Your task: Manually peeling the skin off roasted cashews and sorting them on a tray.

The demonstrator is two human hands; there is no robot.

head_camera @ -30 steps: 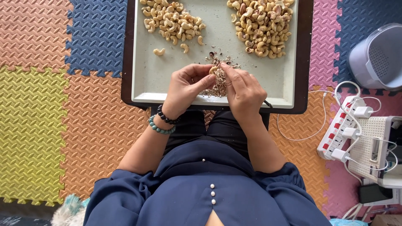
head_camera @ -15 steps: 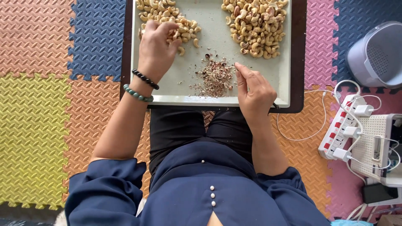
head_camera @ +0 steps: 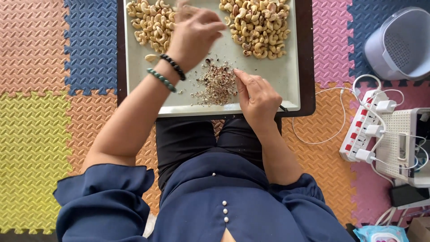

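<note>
While left hand blurs above tray, grip unclear, right hand rests curled, fingers touching husk pile, holding nothing visible.

On your tray, one cashew pile lies far left and another cashew pile far right, with the heap of skins near you between them. The power strip sits right of the tray (basket beyond it).

A home floor: foam puzzle mats, power strip.
</note>
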